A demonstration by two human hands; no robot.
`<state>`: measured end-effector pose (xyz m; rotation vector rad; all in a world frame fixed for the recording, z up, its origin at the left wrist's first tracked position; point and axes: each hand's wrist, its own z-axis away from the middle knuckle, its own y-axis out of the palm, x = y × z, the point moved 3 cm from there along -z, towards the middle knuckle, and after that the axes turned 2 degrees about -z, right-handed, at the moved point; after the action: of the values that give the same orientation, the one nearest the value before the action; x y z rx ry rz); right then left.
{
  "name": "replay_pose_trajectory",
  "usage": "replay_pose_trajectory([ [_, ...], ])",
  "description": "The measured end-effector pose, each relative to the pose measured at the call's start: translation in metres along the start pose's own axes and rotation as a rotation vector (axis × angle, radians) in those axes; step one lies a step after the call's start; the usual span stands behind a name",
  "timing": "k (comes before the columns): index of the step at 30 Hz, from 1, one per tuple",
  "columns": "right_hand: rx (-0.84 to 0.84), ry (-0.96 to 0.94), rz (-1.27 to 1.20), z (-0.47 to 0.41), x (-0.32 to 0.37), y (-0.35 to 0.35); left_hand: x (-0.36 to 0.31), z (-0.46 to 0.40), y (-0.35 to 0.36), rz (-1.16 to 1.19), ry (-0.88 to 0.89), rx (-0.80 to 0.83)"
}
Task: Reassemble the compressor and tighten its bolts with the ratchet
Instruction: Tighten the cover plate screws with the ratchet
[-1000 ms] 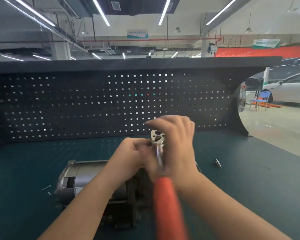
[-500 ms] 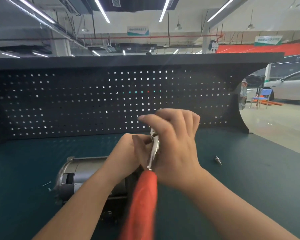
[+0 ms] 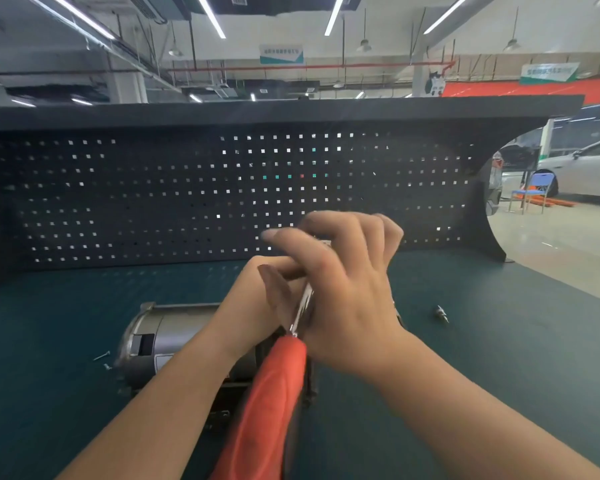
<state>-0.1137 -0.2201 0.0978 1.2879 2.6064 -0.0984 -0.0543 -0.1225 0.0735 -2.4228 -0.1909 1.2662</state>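
The compressor [image 3: 174, 341] lay on its side on the green bench top [image 3: 49, 393], its long axis running left to right, its right end hidden under the hands. The left hand [image 3: 257, 299] was nearer it, fingers curled at the ratchet's head, though what they held was hidden. The right hand [image 3: 343, 289] curled round the ratchet [image 3: 274, 393] near its head, the orange handle pointing back toward the person; a small metal bit [image 3: 442, 313] lay well apart to the right.
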Motion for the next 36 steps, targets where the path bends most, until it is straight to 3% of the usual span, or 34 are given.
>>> replay_pose_trajectory([
  [3,-0.167,0.251,-0.263,0.01,-0.028,-0.008,-0.007,0.003,0.003,0.141,0.051,0.117],
  [5,-0.339,0.66,-0.527,0.016,-0.054,-0.011,-0.007,0.003,0.005,0.206,0.05,0.137],
  [7,-0.373,1.075,-0.746,0.019,-0.066,0.001,-0.006,0.001,0.004,0.197,0.066,0.072],
  [8,-0.351,1.158,-0.774,0.02,-0.065,0.005,-0.007,0.002,0.004,0.22,0.05,0.048],
  [10,-0.338,0.991,-0.673,0.016,-0.054,0.002,-0.011,0.004,0.005,0.266,0.052,0.052],
  [12,-0.242,0.588,-0.392,0.003,-0.034,-0.007,-0.015,0.006,0.006,0.237,0.075,0.054],
  [14,-0.135,0.113,-0.129,-0.007,-0.012,-0.009,-0.011,0.003,0.003,0.066,0.06,-0.027],
  [16,-0.142,-0.161,-0.027,-0.006,-0.009,-0.011,-0.009,0.002,0.002,-0.084,0.053,-0.024],
  [18,-0.169,-0.084,-0.136,0.001,-0.031,-0.018,-0.011,0.005,0.003,-0.013,0.067,0.056],
  [22,-0.225,0.764,-0.539,0.018,-0.069,-0.017,-0.008,0.007,0.004,0.081,0.077,0.071],
  [23,-0.239,0.915,-0.645,0.02,-0.065,-0.011,-0.006,0.005,0.003,0.086,0.099,0.058],
  [24,-0.255,0.944,-0.704,0.018,-0.057,-0.007,-0.008,0.006,0.004,0.11,0.098,0.049],
  [26,-0.222,0.704,-0.581,0.01,-0.035,-0.009,-0.011,0.007,0.005,0.163,0.092,0.029],
  [29,-0.068,0.054,-0.135,-0.003,0.001,-0.011,-0.003,0.004,0.003,-0.037,0.052,-0.114],
  [30,-0.041,-0.054,-0.048,-0.005,0.007,-0.009,-0.001,0.003,0.001,-0.087,0.022,-0.137],
  [33,-0.077,-0.031,-0.082,-0.001,-0.006,-0.011,0.001,0.001,0.0,-0.06,0.04,-0.057],
  [36,-0.212,0.255,-0.362,0.013,-0.047,-0.02,-0.009,0.007,0.005,0.139,0.084,0.112],
])
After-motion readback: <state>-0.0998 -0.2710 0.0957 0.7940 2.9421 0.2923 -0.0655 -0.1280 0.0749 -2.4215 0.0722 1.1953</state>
